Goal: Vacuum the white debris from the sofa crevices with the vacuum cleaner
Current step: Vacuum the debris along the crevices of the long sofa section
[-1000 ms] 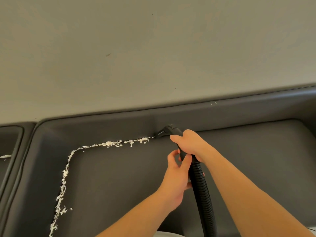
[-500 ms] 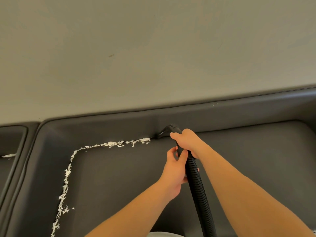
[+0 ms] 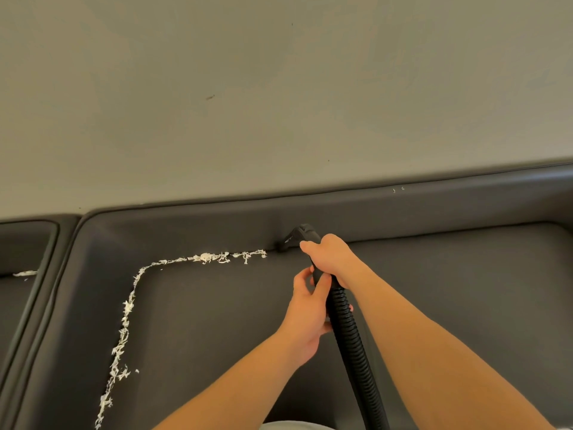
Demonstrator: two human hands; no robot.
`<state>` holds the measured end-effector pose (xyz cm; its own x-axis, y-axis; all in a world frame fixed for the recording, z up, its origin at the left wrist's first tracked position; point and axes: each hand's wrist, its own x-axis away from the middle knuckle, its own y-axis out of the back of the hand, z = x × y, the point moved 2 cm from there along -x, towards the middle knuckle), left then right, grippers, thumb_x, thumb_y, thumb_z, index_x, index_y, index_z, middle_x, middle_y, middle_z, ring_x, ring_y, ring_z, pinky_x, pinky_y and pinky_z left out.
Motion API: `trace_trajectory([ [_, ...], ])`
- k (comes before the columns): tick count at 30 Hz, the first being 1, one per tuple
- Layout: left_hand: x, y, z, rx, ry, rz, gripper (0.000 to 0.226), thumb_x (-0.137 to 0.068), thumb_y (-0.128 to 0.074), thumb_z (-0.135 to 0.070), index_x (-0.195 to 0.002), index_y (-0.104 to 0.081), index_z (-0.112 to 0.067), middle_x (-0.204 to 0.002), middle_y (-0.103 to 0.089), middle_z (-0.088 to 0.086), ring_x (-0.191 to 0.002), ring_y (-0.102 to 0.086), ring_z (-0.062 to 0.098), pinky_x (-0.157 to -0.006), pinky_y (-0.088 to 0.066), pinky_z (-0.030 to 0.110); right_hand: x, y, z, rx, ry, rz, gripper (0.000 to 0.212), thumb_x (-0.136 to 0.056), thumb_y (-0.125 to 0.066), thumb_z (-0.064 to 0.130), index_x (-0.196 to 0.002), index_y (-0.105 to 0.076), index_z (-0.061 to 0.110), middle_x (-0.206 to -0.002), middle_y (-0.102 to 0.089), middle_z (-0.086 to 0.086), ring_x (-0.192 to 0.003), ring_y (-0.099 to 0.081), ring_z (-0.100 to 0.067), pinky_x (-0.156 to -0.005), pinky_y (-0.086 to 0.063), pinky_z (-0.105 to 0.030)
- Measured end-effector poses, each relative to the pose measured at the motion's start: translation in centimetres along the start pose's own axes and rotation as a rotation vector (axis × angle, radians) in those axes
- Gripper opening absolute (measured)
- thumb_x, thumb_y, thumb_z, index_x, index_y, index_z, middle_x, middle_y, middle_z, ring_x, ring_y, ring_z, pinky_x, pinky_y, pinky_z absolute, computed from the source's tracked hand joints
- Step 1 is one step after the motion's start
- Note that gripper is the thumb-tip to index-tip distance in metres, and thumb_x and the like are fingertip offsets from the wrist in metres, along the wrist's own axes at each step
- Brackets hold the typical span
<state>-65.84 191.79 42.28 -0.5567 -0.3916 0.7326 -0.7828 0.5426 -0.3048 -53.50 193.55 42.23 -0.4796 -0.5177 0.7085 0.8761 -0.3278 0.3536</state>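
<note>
From the head view, a person leans over a dark grey sofa set against a plain pale wall. The right hand is wrapped over the top of the black vacuum nozzle, fingers curled round its neck in a firm grip. The nozzle's tip sits in the crevice along the back edge of the seat cushion, where the cushion meets the backrest, roughly at the middle of that edge. Just behind the right hand, the left hand holds the same tube where the smooth neck joins the ribbed black hose — thumb and fingers bent round it from the left side, the fingertips partly hidden behind the hose. The hose runs from the hands down to the near edge of the picture.

The white debris lies as a thin ragged line in the crevice to the left of the nozzle, its nearest shreds just short of the tip and not touching it. The line follows the back edge to the cushion's far-left corner, bends, and continues down the left edge towards the near-left corner — thicker and more scattered low down, with a few loose flecks on the cushion beside it. The crevice to the right of the nozzle looks dark and bare. A short white strip lies in the crevice of the neighbouring seat at the far left.
</note>
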Motion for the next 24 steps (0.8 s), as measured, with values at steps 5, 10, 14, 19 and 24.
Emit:
trace_trajectory([
  [5, 0.5, -0.4, 0.2, -0.014, 0.003, 0.019, 0.042, -0.104, -0.054, -0.039, -0.140, -0.033, -0.040, -0.122, -0.071, 0.011, -0.095, -0.077, 0.031, -0.085, -0.063, 0.051, 0.4, 0.1, -0.4, 0.006, -0.008, 0.013, 0.033, -0.093, -0.056, 0.034, -0.072, -0.049, 0.010, -0.067, -0.057, -0.008, -0.063, -0.053, -0.026, -0.065, -0.044, -0.036],
  [10, 2.0, -0.4, 1.5, 0.000, -0.035, 0.011, 0.038, -0.102, -0.057, -0.044, -0.132, -0.034, -0.044, -0.114, -0.075, 0.011, -0.094, -0.077, 0.029, -0.088, -0.062, 0.053, 1.4, 0.1, -0.6, 0.126, 0.051, 0.037, 0.037, -0.090, -0.057, 0.037, -0.068, -0.038, 0.015, -0.057, -0.040, 0.001, -0.054, -0.037, -0.017, -0.055, -0.033, -0.032],
  [14, 1.9, 0.2, 1.2, 0.028, -0.028, -0.017, 0.041, -0.103, -0.057, -0.041, -0.135, -0.033, -0.041, -0.118, -0.073, 0.011, -0.092, -0.077, 0.029, -0.088, -0.061, 0.053, 1.3, -0.8, -0.2, 0.102, 0.050, 0.071, 0.035, -0.092, -0.057, 0.037, -0.071, -0.040, 0.014, -0.062, -0.044, -0.002, -0.060, -0.041, -0.020, -0.060, -0.035, -0.034],
  [19, 1.8, 1.4, 0.3, 0.040, -0.029, -0.013, 0.044, -0.104, -0.056, -0.038, -0.139, -0.030, -0.040, -0.124, -0.070, 0.012, -0.099, -0.076, 0.033, -0.092, -0.059, 0.057, 1.1, -1.9, 0.7, 0.084, 0.042, 0.067, 0.034, -0.093, -0.056, 0.035, -0.069, -0.043, 0.013, -0.061, -0.051, -0.002, -0.061, -0.047, -0.023, -0.063, -0.039, -0.034],
  [24, 2.2, 1.5, 0.8, 0.054, -0.037, -0.007, 0.040, -0.101, -0.059, -0.042, -0.134, -0.036, -0.041, -0.119, -0.073, 0.010, -0.097, -0.077, 0.031, -0.087, -0.062, 0.052, 1.3, -1.9, 0.4, 0.082, 0.055, 0.064, 0.035, -0.092, -0.056, 0.038, -0.070, -0.044, 0.013, -0.063, -0.055, -0.004, -0.061, -0.048, -0.023, -0.063, -0.040, -0.034],
])
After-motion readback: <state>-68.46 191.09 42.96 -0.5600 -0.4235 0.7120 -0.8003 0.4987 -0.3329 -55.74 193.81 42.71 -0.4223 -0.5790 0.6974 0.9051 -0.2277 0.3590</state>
